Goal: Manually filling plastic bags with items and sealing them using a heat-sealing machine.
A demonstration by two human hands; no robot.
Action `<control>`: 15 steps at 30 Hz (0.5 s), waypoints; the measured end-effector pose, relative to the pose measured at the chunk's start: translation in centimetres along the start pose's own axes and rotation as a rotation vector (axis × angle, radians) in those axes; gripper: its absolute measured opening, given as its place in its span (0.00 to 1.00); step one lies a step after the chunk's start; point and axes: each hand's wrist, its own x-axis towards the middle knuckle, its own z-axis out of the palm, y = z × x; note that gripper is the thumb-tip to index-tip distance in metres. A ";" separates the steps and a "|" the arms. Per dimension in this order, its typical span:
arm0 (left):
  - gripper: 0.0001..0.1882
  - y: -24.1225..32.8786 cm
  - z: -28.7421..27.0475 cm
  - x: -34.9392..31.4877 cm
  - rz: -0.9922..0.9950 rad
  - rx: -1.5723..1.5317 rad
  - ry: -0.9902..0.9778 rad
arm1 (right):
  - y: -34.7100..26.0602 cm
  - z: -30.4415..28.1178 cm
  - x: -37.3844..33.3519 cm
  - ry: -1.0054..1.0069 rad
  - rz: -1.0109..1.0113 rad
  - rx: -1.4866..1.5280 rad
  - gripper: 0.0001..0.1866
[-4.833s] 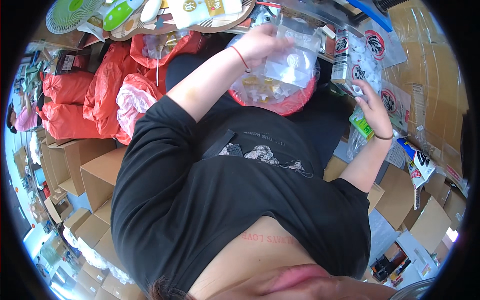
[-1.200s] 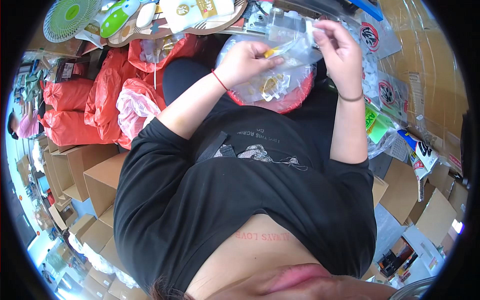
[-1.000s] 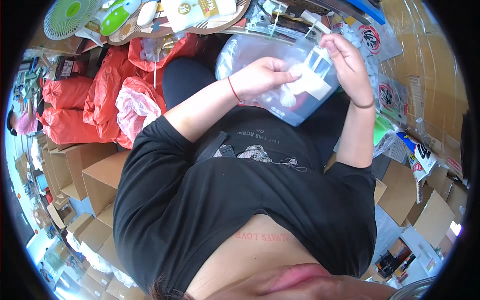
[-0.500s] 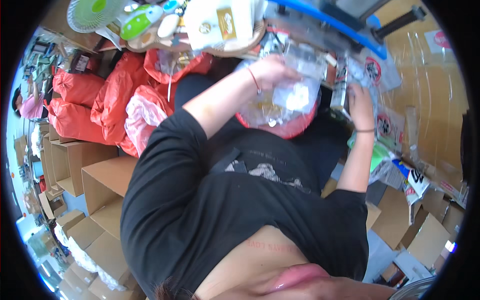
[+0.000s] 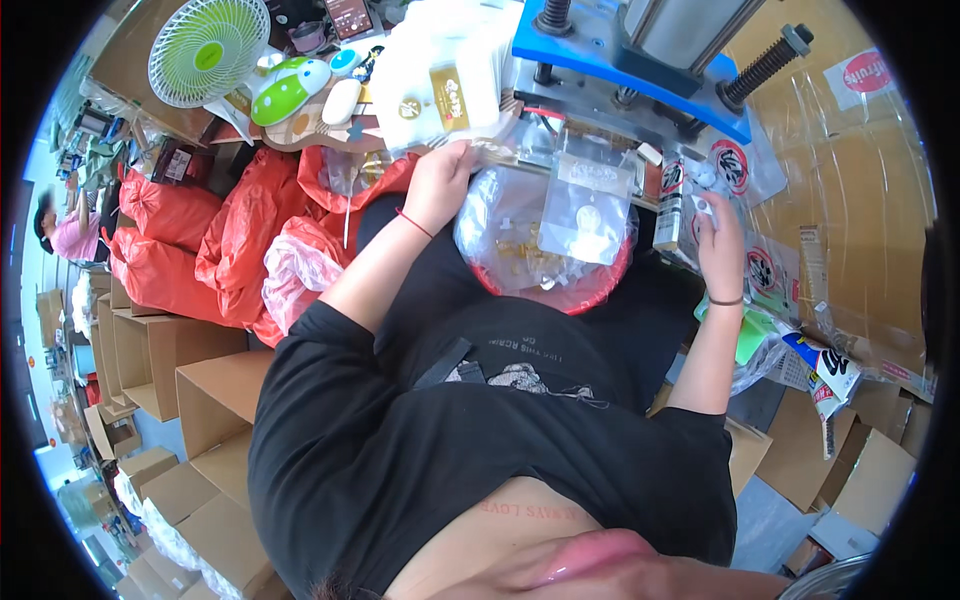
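Clock centred on the red basin (image 5: 592, 299). Left hand (image 5: 438, 188) is at 10 o'clock, fingertips at the near edge of the stack of white bags (image 5: 425, 65); cannot tell whether its grip holds one. Right hand (image 5: 722, 245), 3 o'clock: narrow grip on a small white piece (image 5: 705, 207). Clear bag (image 5: 586, 215) lies over the basin, towards 1 o'clock; blue-framed press (image 5: 625, 75) stands beyond.

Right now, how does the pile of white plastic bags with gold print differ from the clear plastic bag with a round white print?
The white bag pile looks mostly opaque; the clear bag lets things show through. The pile is many bags stacked; the clear bag looks single. The pile lies by the left hand; the clear bag overlaps the red-rimmed round container in this view. Both carry print.
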 end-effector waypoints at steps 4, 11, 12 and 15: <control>0.10 2.7 1.2 -0.4 -0.045 -0.185 -0.186 | -5.3 -0.4 1.1 -0.046 -0.056 0.332 0.12; 0.13 7.4 4.7 -1.7 -0.188 -0.358 -0.477 | -9.3 0.2 4.1 -0.047 0.011 0.706 0.11; 0.13 7.5 5.3 -2.0 -0.240 -0.509 -0.518 | -9.3 0.4 4.6 -0.121 -0.060 0.648 0.11; 0.14 8.0 6.7 -3.3 -0.437 -0.875 -0.608 | -7.8 0.0 4.8 -0.264 -0.151 0.586 0.12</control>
